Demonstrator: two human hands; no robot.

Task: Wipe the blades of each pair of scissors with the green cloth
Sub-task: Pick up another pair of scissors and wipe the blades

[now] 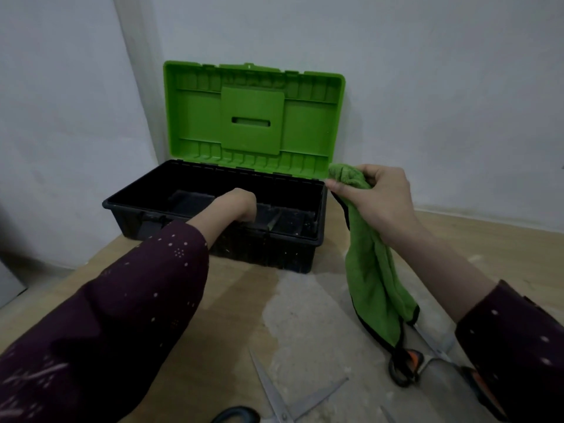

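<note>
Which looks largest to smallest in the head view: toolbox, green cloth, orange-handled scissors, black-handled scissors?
1. toolbox
2. green cloth
3. Not ranked: orange-handled scissors and black-handled scissors. Both are partly hidden or cut off by the frame edge.

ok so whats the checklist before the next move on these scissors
1. Cloth in hand: ok. The right hand grips the cloth.
2. Left hand free: cannot tell. The left hand reaches down into the toolbox, fingers hidden.
3. Black scissors ready: ok. They lie open near the person, blades bare.
4. Orange scissors ready: not ok. The cloth's lower end hangs over one handle.
5. Lid out of the way: ok. It stands open behind the box.
6. More scissors in the toolbox: cannot tell. The inside is too dark.
</note>
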